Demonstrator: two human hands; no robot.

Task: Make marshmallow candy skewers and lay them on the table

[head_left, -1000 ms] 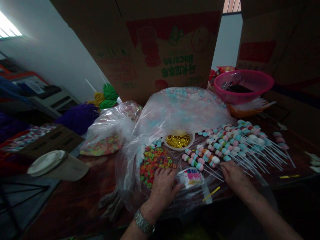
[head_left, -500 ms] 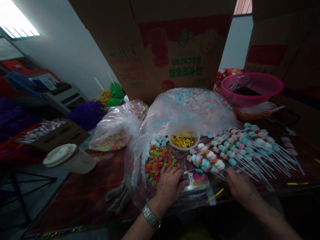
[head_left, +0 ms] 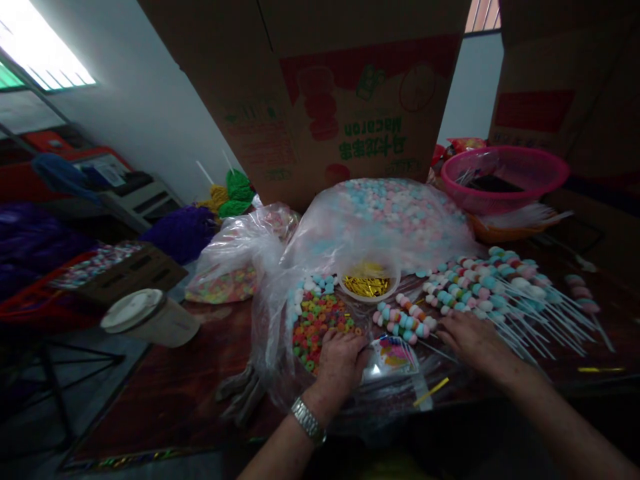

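Note:
My left hand (head_left: 341, 360), a metal watch on its wrist, rests on the edge of a heap of colourful ring-shaped pieces (head_left: 320, 320) inside a clear plastic bag. Its fingers are slightly bent and apart from the thumb; no held object shows. My right hand (head_left: 467, 339) is closed at the stick end of a marshmallow skewer (head_left: 417, 310); the stick itself is hidden by the fingers. A second marshmallow skewer (head_left: 400, 325) lies alongside. Just right of my left hand is a small printed packet (head_left: 393, 357).
Many finished skewers (head_left: 480, 287) lie piled at right. Behind stand a large bag of marshmallows (head_left: 385, 213), a tub (head_left: 369, 297) of gold twist ties, a pink basket (head_left: 505, 200) and a cardboard box (head_left: 350, 100). A lidded cup (head_left: 170, 323) and grey gloves (head_left: 243, 393) are at left.
My right hand has moved left and slightly up, over the stick ends. Fewer skewers show in the small front group. My left hand has stayed nearly in place.

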